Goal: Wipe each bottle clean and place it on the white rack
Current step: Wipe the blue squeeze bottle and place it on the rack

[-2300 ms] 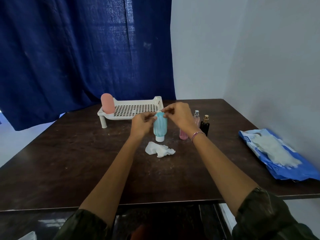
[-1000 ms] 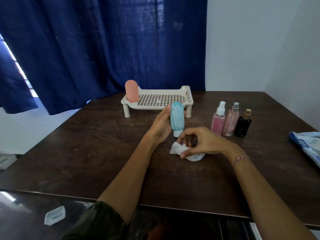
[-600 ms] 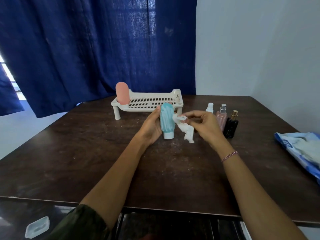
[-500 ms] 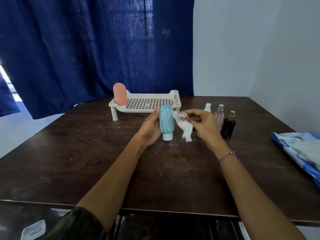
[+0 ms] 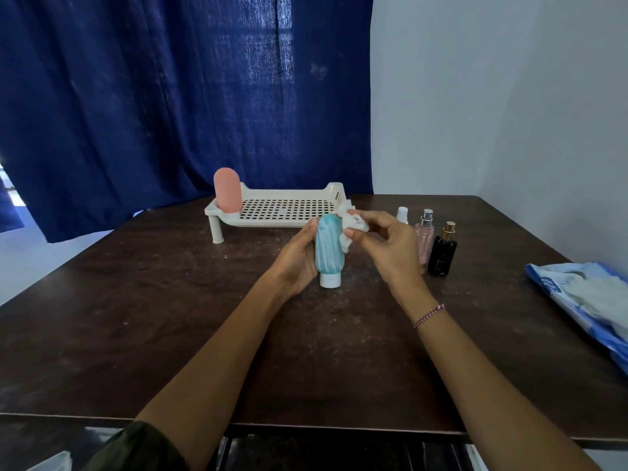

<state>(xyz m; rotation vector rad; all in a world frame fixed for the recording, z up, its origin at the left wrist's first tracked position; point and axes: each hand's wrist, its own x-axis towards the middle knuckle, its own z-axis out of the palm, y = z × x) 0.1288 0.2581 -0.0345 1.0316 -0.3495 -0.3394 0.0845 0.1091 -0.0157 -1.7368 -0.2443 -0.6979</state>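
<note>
Teal bottle (image 5: 329,248) front and centre, cap-down, its white cap at or just above the table (image 5: 170,317); which, I cannot tell. The left hand (image 5: 299,263) wraps it from the left, fingers curled round the body and a fingertip showing up near the top.

And here's the change: a second ago the right hand (image 5: 384,246) was low on the tabletop gathering the crumpled white wipe (image 5: 351,229). Now it's up, the wipe pinched between thumb and fingertips and bunched against the bottle's upper right shoulder. So the pick-up is over and, by my reading, the wiping of this one is starting from the top.

Behind the hands sits the white rack (image 5: 334,193) with one pink bottle (image 5: 227,189) upright at its left end and the rest of the grid open. To the right, a white-capped spray bottle (image 5: 402,214), a pink perfume bottle (image 5: 424,239) and a black bottle (image 5: 441,253) wait in a row near the right hand, none on the rack yet. One racked, one in hand, three to come: early going, I'd say. A blue packet (image 5: 584,297) lies at the table's right edge.
</note>
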